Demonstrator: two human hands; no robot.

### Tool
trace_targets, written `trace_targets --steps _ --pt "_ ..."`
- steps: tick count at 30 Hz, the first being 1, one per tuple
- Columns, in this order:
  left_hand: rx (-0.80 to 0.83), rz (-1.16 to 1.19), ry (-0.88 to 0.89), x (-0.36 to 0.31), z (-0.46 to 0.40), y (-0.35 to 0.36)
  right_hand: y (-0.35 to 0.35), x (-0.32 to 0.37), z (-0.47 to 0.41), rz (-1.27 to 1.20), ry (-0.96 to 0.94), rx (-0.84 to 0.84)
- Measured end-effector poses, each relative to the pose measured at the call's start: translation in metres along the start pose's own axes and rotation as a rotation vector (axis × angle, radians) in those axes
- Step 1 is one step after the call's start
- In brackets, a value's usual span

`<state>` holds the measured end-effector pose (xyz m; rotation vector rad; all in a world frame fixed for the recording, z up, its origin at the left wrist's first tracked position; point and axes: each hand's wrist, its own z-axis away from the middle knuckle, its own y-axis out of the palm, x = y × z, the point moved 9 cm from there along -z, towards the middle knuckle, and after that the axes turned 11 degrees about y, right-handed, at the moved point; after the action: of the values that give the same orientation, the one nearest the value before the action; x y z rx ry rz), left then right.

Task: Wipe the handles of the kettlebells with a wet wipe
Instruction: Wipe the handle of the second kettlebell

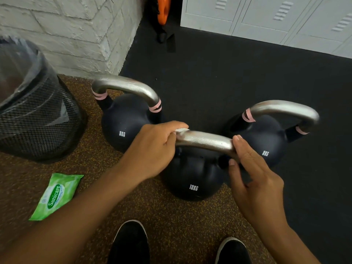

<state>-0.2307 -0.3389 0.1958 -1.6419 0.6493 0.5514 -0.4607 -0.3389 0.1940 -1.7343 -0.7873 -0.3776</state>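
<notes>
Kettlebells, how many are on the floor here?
3. One 8KG kettlebell by the mesh bin, another 8KG kettlebell on the right, and the 12KG kettlebell nearest, between them. None seems hidden.

"12KG", "8KG" kettlebells [192, 180]; "Sanicare" pack [56, 196]
</notes>
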Motion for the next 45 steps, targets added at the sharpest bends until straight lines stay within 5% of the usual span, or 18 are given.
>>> trace_targets --steps 10,17,30,45 --pt "-0.142 -0.104 0.170 -0.035 0.038 0.013 0.000 -0.005 -0.001 0.014 -0.008 0.012" --pt "-0.191 -0.007 -0.080 -0.006 0.046 0.008 0.001 -0.004 -0.001 0.008 0.013 0.023" --pt "0.148 0.144 -0.159 0.002 -0.023 0.008 0.000 -0.004 -0.001 0.011 0.019 0.044" --pt "-0.068 0.110 0.006 -0.019 0.006 0.001 0.001 -0.007 -0.002 -0.003 0.016 0.072"
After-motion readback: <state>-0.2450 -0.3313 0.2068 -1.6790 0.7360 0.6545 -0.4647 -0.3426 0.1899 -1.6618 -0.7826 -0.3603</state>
